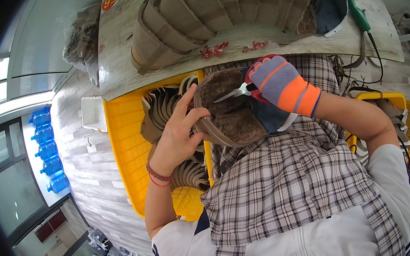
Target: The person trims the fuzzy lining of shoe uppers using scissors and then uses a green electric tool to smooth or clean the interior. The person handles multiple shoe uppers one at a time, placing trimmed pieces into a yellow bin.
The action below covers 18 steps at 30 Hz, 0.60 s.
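Note:
A brown fleece-lined shoe upper (237,124) with a dark blue part rests over my lap, its furry inside facing up. My left hand (178,133), bare with bracelets at the wrist, grips its left rim between thumb and fingers. Red-handled scissors (238,93) are in my right hand (281,84), which wears a grey and orange glove. Their blades point left over the furry lining, slightly parted. Whether the tips touch the lining I cannot tell.
A long row of nested brown uppers (231,6) lies on the table (121,61) ahead. Beside it is a green corded tool (356,9). Yellow crates (124,147) with more uppers stand left and right. Blue water bottles (44,136) line the far left.

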Each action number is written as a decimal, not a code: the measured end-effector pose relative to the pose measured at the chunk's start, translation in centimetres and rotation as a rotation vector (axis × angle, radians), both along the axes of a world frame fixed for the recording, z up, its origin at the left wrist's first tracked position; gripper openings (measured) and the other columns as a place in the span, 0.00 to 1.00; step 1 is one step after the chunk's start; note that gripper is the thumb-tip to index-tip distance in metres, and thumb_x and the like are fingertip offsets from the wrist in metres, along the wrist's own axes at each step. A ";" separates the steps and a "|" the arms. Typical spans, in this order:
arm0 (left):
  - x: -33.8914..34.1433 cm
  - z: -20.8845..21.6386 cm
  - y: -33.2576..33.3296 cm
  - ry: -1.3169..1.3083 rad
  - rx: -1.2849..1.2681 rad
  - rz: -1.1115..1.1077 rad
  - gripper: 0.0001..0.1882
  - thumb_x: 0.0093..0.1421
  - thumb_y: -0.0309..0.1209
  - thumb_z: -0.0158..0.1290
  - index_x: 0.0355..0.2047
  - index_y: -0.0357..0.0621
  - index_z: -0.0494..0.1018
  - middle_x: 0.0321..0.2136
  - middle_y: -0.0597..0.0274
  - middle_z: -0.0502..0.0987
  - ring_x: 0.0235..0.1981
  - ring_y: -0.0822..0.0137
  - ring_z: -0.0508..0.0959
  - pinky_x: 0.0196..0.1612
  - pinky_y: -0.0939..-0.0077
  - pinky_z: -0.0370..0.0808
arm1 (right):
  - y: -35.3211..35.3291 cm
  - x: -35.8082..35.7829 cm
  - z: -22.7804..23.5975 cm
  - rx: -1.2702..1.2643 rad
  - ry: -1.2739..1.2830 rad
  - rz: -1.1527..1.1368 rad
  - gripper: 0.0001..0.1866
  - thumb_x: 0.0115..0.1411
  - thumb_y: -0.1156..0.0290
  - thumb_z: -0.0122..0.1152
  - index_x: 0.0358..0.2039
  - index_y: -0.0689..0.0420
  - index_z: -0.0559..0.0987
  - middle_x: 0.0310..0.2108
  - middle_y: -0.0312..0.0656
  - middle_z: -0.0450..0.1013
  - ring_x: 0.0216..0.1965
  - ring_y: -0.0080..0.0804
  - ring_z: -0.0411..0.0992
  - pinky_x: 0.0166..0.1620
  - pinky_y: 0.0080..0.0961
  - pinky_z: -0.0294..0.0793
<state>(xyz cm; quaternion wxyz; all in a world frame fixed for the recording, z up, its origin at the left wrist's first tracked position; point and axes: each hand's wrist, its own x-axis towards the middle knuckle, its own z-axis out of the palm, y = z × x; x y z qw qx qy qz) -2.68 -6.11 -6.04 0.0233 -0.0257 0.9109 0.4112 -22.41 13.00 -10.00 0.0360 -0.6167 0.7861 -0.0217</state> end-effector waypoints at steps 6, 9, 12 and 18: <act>0.1 0.3 0.4 0.005 -0.029 0.003 0.22 0.41 0.16 0.57 0.39 0.44 0.70 0.62 0.48 0.53 0.59 0.48 0.61 0.56 0.65 0.65 | 1.3 -0.6 -0.2 -0.045 -0.115 -0.039 0.14 0.46 0.58 0.66 0.30 0.52 0.77 0.27 0.41 0.73 0.32 0.38 0.72 0.36 0.31 0.70; 0.4 0.1 0.5 0.018 -0.037 0.008 0.22 0.42 0.17 0.57 0.39 0.45 0.70 0.62 0.47 0.53 0.59 0.46 0.61 0.55 0.64 0.66 | 2.5 -0.7 1.5 -0.077 -0.272 -0.083 0.17 0.44 0.56 0.67 0.32 0.53 0.78 0.28 0.41 0.74 0.33 0.38 0.72 0.37 0.31 0.70; 0.4 0.2 1.0 0.024 -0.056 0.005 0.22 0.41 0.17 0.57 0.39 0.45 0.69 0.62 0.46 0.53 0.59 0.45 0.61 0.55 0.63 0.66 | 4.0 0.0 1.7 -0.008 -0.309 -0.075 0.22 0.43 0.50 0.67 0.31 0.54 0.78 0.26 0.41 0.74 0.31 0.40 0.73 0.35 0.32 0.72; 0.7 0.8 2.5 0.016 -0.164 -0.001 0.22 0.41 0.17 0.57 0.39 0.45 0.70 0.62 0.45 0.53 0.60 0.44 0.60 0.57 0.62 0.64 | 4.6 1.4 1.2 0.214 -0.358 -0.028 0.27 0.44 0.43 0.64 0.28 0.57 0.79 0.23 0.43 0.75 0.27 0.40 0.75 0.30 0.33 0.74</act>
